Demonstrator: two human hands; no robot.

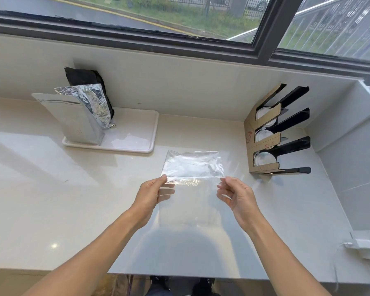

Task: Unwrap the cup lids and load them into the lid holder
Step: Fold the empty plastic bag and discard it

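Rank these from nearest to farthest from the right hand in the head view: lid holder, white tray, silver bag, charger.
From the right hand:
1. Lid holder, just beyond it to the right, against the wall.
2. White tray, far left of centre.
3. Silver bag, standing on the tray's left end.
Charger, near right edge: too close to call against the tray.

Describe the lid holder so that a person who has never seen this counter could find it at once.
Look at the right end of the pale counter, in the corner under the window. There the lid holder stands: a brown cardboard front with long black bars. Unlike the foil bags on the white tray, it has three slots showing round lids.
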